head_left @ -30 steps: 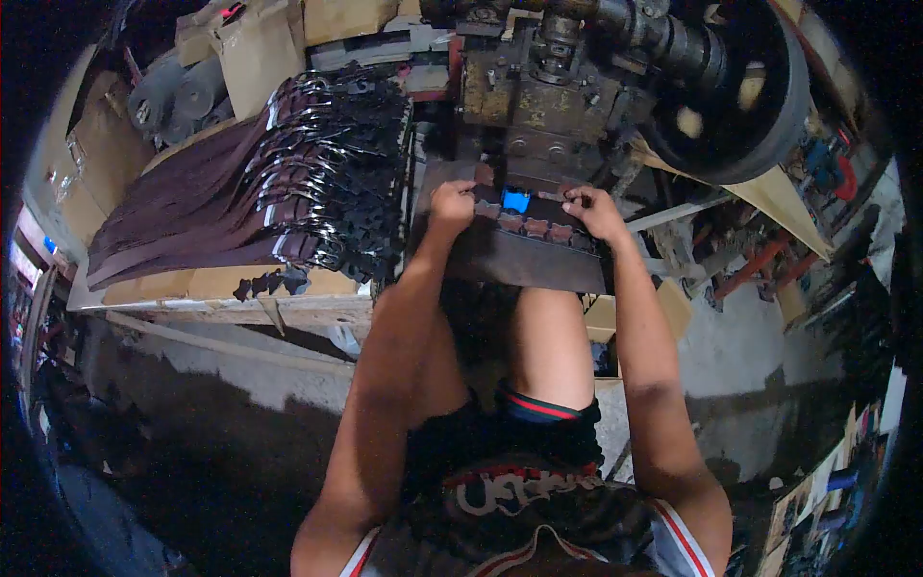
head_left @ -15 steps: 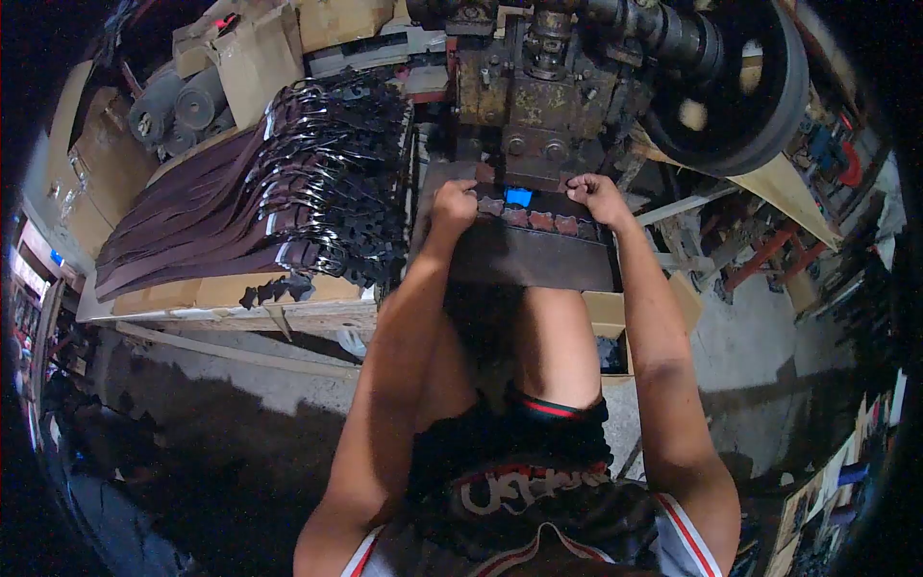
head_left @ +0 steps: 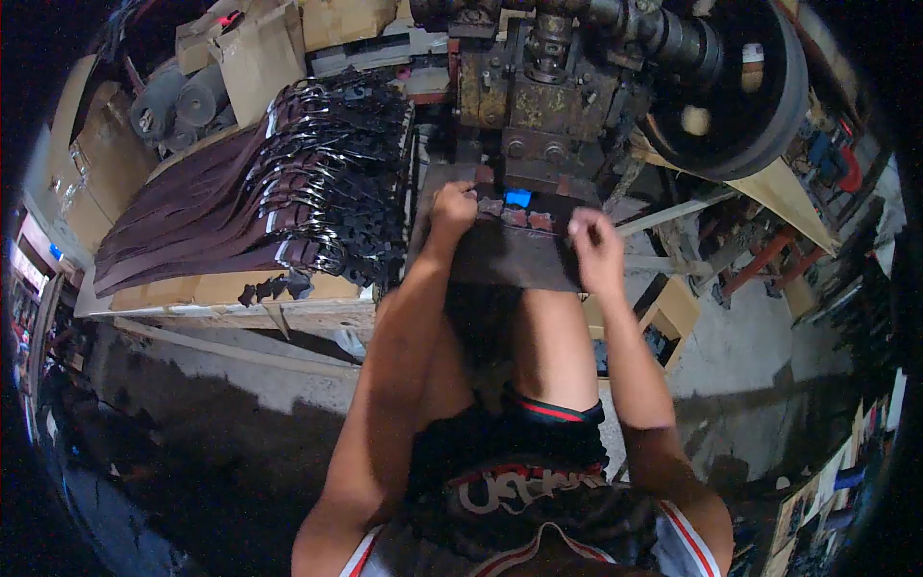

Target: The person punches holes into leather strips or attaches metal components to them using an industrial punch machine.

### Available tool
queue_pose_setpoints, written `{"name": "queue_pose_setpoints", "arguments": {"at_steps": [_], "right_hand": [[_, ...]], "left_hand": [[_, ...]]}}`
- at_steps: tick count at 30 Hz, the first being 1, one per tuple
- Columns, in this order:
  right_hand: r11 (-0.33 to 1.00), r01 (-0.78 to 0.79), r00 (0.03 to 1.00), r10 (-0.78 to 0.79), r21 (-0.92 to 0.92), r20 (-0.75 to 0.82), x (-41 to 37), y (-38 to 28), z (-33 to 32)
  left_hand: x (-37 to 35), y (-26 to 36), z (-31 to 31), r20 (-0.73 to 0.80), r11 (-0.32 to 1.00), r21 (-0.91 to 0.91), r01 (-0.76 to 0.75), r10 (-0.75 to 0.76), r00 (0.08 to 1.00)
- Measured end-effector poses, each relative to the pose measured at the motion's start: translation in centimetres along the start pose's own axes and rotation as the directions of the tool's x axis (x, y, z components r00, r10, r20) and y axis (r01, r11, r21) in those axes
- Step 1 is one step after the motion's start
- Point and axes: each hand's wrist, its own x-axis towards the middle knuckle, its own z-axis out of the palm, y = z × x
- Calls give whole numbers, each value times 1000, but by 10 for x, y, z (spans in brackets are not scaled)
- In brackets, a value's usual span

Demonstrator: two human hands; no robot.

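A dark flat plate (head_left: 500,258) lies in front of the old metal press (head_left: 543,106). Across it runs a row of small reddish-brown pieces (head_left: 527,217), with a bright blue patch (head_left: 517,198) just behind them. My left hand (head_left: 454,205) is closed at the plate's left side, by the row's left end; what its fingers pinch is too small to make out. At the row's right end is my right hand (head_left: 596,245), fingers curled and blurred, so its grip cannot be made out.
On the left, a bench (head_left: 231,306) bears a large stack of dark strips (head_left: 212,197) with ragged black ends. A big black wheel (head_left: 726,106) is at the upper right. An open cardboard box (head_left: 673,313) stands beyond my right forearm.
My right hand has moved down and slightly left, from the press's front edge to the row's right end. Fewer reddish pieces show at that end. My left hand has barely moved.
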Motion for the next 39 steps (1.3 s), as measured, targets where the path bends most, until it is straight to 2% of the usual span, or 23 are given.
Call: {"name": "queue_pose_setpoints", "arguments": {"at_steps": [1,3,6,9,12,17,23,27,29,32,33,35,37,39], "right_hand": [[999,20,999,-21,38,34,-24,-19,2],[992,127,972,-129,21,198,-68,-36,6],[963,269,913,-257,6,318,-94,-50,11],[984,153,948,-121,-87,293,-87,-45,7],[998,-8,976,-7,67,217,-92,-30,11],[997,80,975,-78,-2,207,-97,-30,8],[995,11,989,-25,97,146,-100,-22,12],[987,-3,994,-15,163,105,-102,-20,12],[980,-54,998,50,191,29,-104,-22,12],[967,-162,978,184,198,-97,-99,-10,5],[960,-199,963,229,199,-141,-91,-3,2],[954,-175,965,215,244,-149,-57,0,-6],[978,-195,981,195,79,1,-19,15,-8],[992,-114,984,119,-46,131,16,37,4]], "left_hand": [[1,-2,2,-9,1000,7,-13,13,1000],[1,-4,3,-27,999,16,-30,31,999],[0,-5,4,-53,998,17,-58,59,997],[0,-10,7,-82,993,31,-111,113,990],[-1,-13,9,-114,987,56,-152,158,981],[-5,-6,2,-102,985,38,-169,173,980],[6,-43,23,-250,866,144,-479,500,829],[2,-31,18,-225,916,148,-372,398,890],[-3,-20,11,-209,937,137,-321,344,915],[-5,-3,-2,-65,988,47,-149,152,986],[-3,-4,-1,-57,990,58,-126,130,990],[2,-11,5,-40,994,80,-76,80,996],[0,-8,5,-52,994,91,-59,64,997],[-4,-2,2,-56,992,103,-73,79,995]]}}
